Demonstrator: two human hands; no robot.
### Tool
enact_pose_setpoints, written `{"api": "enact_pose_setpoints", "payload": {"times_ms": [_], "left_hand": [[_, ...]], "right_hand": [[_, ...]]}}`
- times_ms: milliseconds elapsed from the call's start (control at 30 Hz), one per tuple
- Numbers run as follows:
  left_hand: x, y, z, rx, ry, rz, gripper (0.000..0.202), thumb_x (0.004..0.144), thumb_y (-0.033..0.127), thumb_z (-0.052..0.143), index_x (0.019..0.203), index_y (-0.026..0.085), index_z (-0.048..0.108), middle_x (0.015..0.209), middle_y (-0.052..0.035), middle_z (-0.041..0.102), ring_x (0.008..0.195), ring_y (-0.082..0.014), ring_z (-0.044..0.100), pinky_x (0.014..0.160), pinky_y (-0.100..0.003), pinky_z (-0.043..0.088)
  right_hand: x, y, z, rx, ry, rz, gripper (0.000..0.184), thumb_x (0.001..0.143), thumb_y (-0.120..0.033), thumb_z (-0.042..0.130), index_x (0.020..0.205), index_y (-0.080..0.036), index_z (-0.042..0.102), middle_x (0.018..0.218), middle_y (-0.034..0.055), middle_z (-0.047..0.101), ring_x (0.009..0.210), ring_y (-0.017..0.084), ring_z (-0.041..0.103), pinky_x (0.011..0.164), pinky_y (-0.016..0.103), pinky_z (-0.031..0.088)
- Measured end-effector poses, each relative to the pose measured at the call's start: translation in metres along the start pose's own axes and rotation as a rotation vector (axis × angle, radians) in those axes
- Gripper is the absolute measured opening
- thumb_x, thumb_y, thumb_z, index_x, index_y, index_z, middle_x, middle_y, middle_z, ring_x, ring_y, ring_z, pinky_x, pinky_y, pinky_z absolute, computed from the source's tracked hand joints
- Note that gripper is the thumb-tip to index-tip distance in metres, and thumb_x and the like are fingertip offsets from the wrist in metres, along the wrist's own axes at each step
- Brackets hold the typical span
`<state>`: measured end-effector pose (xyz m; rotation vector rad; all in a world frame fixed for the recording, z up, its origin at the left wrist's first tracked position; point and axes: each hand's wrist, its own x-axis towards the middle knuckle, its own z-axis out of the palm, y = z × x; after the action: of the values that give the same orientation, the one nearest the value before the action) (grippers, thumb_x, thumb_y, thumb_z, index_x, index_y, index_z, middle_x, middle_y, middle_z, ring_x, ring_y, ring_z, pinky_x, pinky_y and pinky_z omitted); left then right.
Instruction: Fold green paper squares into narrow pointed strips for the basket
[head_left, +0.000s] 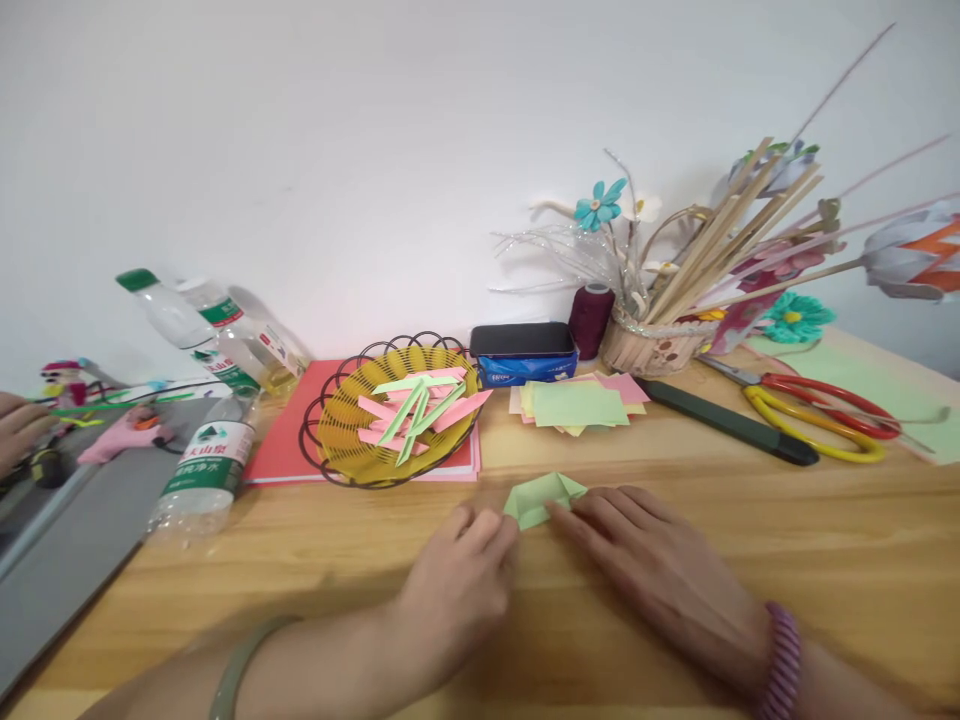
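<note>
A small folded piece of light green paper (538, 497) lies on the wooden table in front of me, its upper edge and corners raised in creases. My left hand (461, 585) is closed with curled fingers at the paper's left end, pinching it there. From the other side my right hand (664, 560) reaches in, fingers stretched out low over the table. Its index fingertip touches the paper's right part. Behind the paper sits a loose stack of green, yellow and pink paper squares (581, 402).
A yellow woven basket (341, 440) holds folded pink and green strips on red paper (270, 455). Plastic bottles (206, 465) stand and lean at left, beside a grey board (67, 540) and another person's hand (16, 430). At right lie a dark cutter (727, 420) and scissors (825, 415).
</note>
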<state>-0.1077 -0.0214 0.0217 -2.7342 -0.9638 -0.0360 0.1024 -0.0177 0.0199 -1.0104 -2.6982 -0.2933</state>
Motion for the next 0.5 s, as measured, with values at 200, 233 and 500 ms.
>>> {"api": "enact_pose_setpoints", "payload": {"times_ms": [200,233,500], "left_hand": [[-0.002,0.000,0.000,0.035,-0.020,0.034,0.005,0.077,0.012,0.056,0.082,0.013,0.059,0.077,-0.0049,0.051,0.076,-0.0190,0.041,0.060,-0.030,0.033],[-0.003,0.000,0.000,0.033,-0.030,0.035,0.004,0.077,0.012,0.057,0.080,0.014,0.059,0.077,-0.0051,0.051,0.077,-0.0192,0.041,0.061,-0.030,0.033],[0.000,0.000,0.003,0.022,-0.037,0.039,0.007,0.078,0.011,0.057,0.071,0.015,0.056,0.074,-0.0049,0.051,0.074,-0.0186,0.041,0.056,-0.029,0.031]], "right_hand": [[-0.002,0.001,-0.002,-0.083,-0.007,-0.066,0.037,0.086,-0.009,0.030,0.118,-0.014,0.050,0.092,0.0106,0.061,0.089,0.024,0.056,0.075,0.042,0.046],[-0.003,0.004,-0.003,-0.081,-0.007,-0.066,0.037,0.087,-0.009,0.030,0.117,-0.014,0.050,0.094,0.0103,0.061,0.091,0.023,0.056,0.077,0.041,0.046],[-0.020,0.022,-0.009,-0.110,-0.024,-0.010,0.038,0.085,-0.007,0.029,0.115,-0.015,0.052,0.096,0.0104,0.060,0.087,0.022,0.056,0.074,0.039,0.048]]}}
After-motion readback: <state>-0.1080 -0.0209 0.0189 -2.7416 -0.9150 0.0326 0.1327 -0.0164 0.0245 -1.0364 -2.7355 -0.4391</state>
